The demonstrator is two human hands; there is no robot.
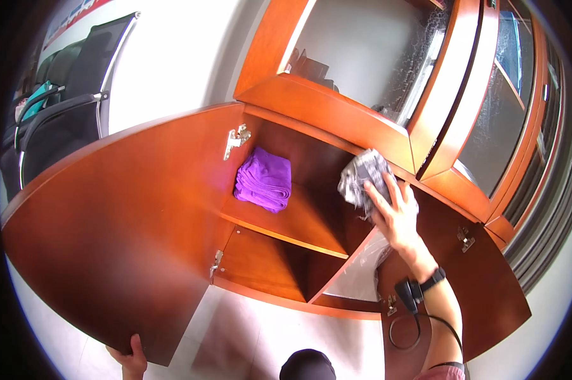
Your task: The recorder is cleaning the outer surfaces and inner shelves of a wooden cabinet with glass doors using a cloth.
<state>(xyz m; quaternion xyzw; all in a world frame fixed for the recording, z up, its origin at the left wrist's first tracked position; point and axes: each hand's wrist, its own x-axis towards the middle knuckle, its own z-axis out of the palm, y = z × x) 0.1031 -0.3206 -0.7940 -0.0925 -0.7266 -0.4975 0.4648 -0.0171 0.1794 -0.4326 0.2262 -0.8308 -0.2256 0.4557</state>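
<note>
My right hand (396, 209) grips a bundled grey-and-white patterned cloth (367, 176) at the upper front of an open wooden cabinet, above its upright divider (345, 268). A folded purple cloth stack (264, 180) rests on the upper left shelf (286, 221). At the lower left, my left hand (131, 358) holds the bottom edge of the swung-out left cabinet door (119, 228), its thumb on the inner face and the other fingers mostly hidden. A watch-like device (412, 292) with a black cable is strapped to my right wrist.
The right cabinet door (485, 285) also stands swung out, beside my right forearm. Glass-fronted upper doors (352, 61) rise above the opening. Black mesh chairs (72, 90) stand by the white wall at left. Clear plastic (362, 275) shows behind the divider.
</note>
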